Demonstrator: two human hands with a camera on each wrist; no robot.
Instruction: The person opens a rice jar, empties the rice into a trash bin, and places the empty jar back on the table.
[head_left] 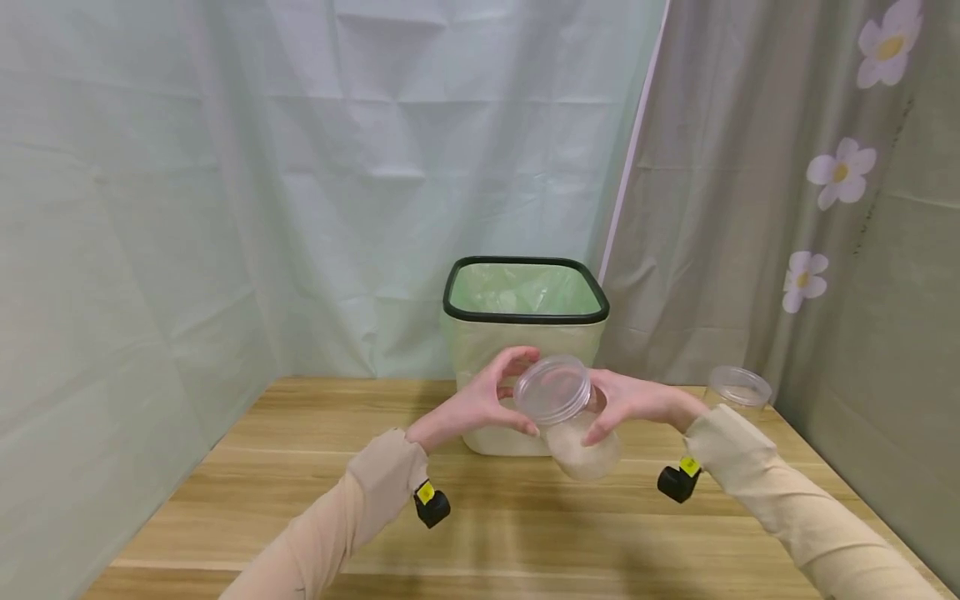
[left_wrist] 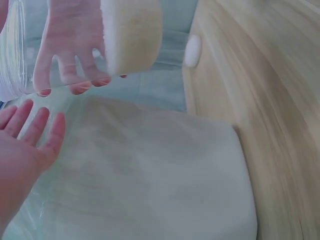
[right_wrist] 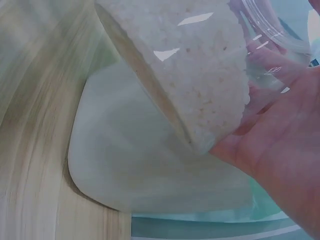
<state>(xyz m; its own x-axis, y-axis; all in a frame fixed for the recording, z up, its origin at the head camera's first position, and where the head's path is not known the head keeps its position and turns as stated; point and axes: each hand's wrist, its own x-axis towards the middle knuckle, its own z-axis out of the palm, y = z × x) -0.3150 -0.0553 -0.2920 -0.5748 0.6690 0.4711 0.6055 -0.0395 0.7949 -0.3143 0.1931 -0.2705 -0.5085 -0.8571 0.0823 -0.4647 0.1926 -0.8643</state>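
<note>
A clear plastic jar (head_left: 581, 446) with a pale, grainy filling in its lower part is tilted over the table, its round clear top (head_left: 553, 389) leaning toward my left hand. My right hand (head_left: 630, 398) grips the jar's side; in the right wrist view its fingers reach round behind the clear wall. Beside the jar's top, my left hand (head_left: 487, 402) has its thumb and fingers spread apart. The left wrist view shows the left fingers (left_wrist: 37, 125) relaxed and bent a little, with a gap between them and the jar.
Just behind the hands stands a pale bin (head_left: 525, 333) with a black rim and a thin liner. Another clear round container (head_left: 738, 390) is at the table's back right, partly behind the right sleeve. Curtains (head_left: 420, 167) hang behind the wooden table (head_left: 525, 533).
</note>
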